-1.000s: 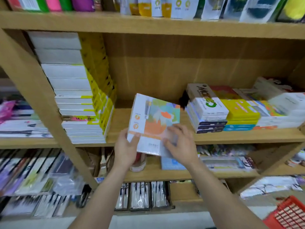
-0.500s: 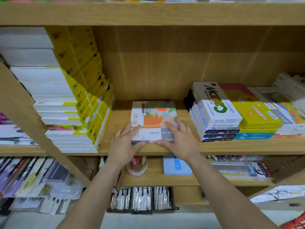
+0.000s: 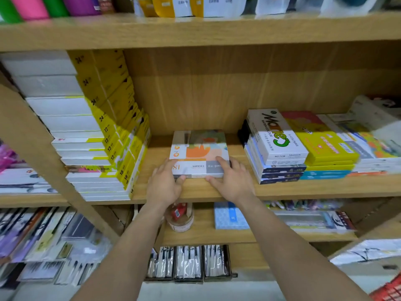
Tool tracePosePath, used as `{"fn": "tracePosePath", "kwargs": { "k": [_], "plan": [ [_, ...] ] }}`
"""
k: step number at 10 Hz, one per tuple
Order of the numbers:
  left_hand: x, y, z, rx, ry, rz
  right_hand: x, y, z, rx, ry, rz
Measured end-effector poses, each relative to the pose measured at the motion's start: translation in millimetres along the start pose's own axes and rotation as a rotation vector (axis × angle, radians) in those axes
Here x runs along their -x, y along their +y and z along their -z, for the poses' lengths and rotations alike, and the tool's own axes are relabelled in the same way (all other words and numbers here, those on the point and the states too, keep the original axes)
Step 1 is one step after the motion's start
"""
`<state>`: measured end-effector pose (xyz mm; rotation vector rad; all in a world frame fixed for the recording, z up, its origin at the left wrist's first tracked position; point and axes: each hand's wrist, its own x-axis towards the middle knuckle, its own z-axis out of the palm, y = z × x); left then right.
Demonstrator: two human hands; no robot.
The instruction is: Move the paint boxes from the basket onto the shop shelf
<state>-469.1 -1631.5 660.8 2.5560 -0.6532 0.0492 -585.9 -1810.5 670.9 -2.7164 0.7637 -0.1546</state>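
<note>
A flat paint box [image 3: 200, 146] with an orange and teal picture on its lid lies on the wooden shop shelf [image 3: 195, 191], in the gap between two stacks. My left hand [image 3: 165, 185] grips its front left corner, fingers on the lid and thumb at the front edge. My right hand [image 3: 232, 181] holds the front right corner the same way. A corner of the red basket [image 3: 388, 290] shows at the bottom right.
A tall stack of white and yellow boxes [image 3: 104, 148] stands left of the paint box. Right of it are watercolour boxes [image 3: 277, 144] and yellow boxes [image 3: 325, 146]. The shelf below holds a round tub [image 3: 181, 218] and a blue pack [image 3: 231, 216].
The paint box went from tilted in the air in front of the shelf to lying flat on the board, then slid a little deeper. Both hands stayed on its front corners.
</note>
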Motion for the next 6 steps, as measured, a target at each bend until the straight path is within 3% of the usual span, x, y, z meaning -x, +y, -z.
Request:
{"fn": "tracePosePath", "kwargs": {
  "k": [1,5,6],
  "plan": [
    [8,7,11,-0.071,-0.03,0.0,11,-3,10,-0.001,-0.044,-0.004],
    [81,65,51,-0.218,-0.227,-0.28,107,43,79,0.112,-0.234,-0.075],
    [104,87,69,-0.229,-0.256,-0.313,132,61,106,0.157,-0.171,-0.059]
  ]
}}
